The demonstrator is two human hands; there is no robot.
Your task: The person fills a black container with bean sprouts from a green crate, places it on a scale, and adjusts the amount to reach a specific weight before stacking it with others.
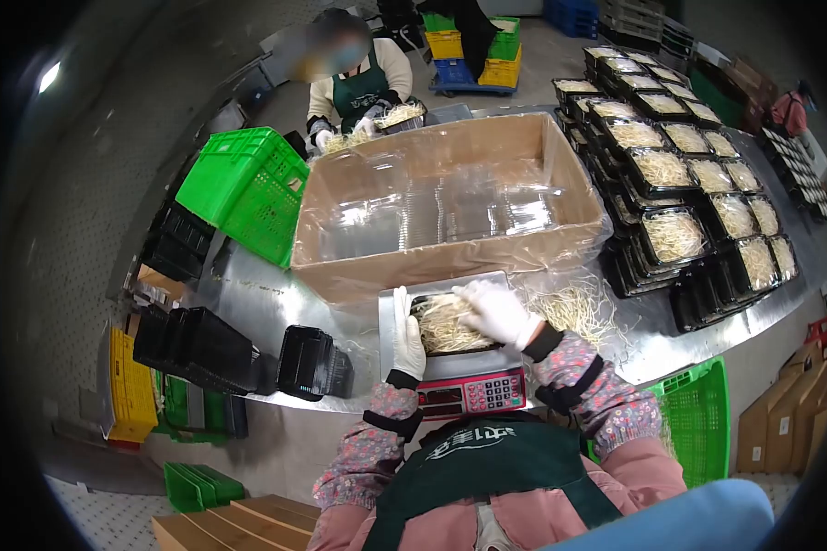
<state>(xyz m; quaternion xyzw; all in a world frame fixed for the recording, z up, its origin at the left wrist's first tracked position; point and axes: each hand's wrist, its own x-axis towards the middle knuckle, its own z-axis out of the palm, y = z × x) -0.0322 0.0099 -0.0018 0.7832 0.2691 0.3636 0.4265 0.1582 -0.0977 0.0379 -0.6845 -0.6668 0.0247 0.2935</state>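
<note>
A black tray (429,301) filled with pale bean sprouts (446,326) sits on a digital scale (470,391) at the near edge of the steel table (257,308). My left hand (407,336), in a white glove, holds the tray's left edge. My right hand (498,310), also gloved, presses down on the sprouts in the tray. Loose sprouts (574,308) lie on plastic just right of the scale.
A large cardboard box (450,253) lined with plastic holds clear lids. Several filled black trays (680,174) are stacked at right. Empty black trays (312,361) lie at left by a green crate (248,191). Another person (356,78) works across the table.
</note>
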